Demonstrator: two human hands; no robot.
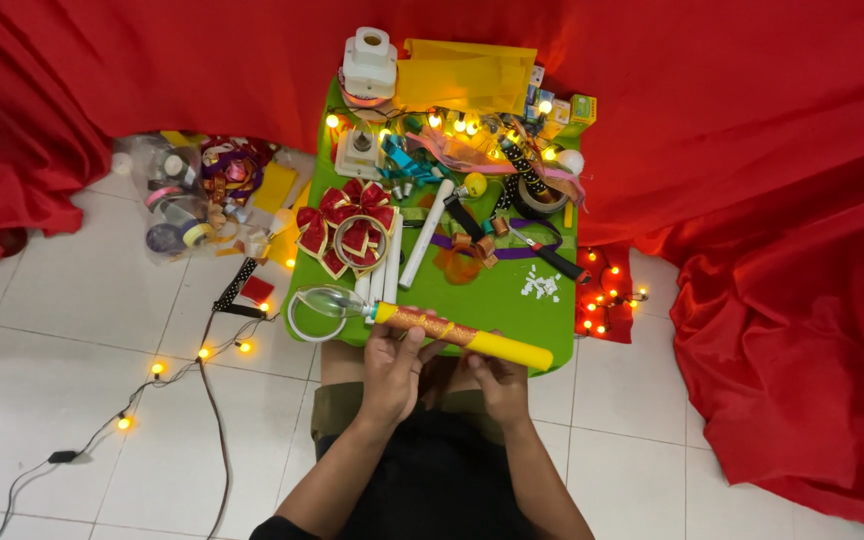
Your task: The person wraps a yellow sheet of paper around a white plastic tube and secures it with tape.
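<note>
- The left hand (392,365) is closed around a yellow tube (464,335) near its left end, fingers wrapped under and thumb on top.
- The right hand (497,378) pinches the tube from below near the middle, fingers partly curled; how tight that pinch is I cannot tell.
- The tube lies slanted across the near edge of the green table (492,300), with a glittery orange-red band along its left half and plain yellow at its right end.
- A clear ring (324,303) sticks out from the tube's left end, hanging past the table's corner above the tiled floor (72,300).
- Just beyond the hands stand white rods (382,270), a longer white stick (425,235) and a red bow (345,228) with gold edging.
- Scissors (542,250) and white paper scraps (540,286) lie to the right; ribbons, lit bulbs and a yellow sheet (464,72) crowd the far end.
- A light string (167,365) trails over the floor at left, near a bag of tape rolls (170,205).
- Risks, as I judge them: the band may wrinkle or lift if the left hand squeezes or twists the tube.
- The ring hangs free and could catch the table's corner if the tube swings left or dips.
- A forward push could knock the rods over or shove them into the bow, as they stand so near.
- The tube could roll off the near edge if both hands loosen at once.
</note>
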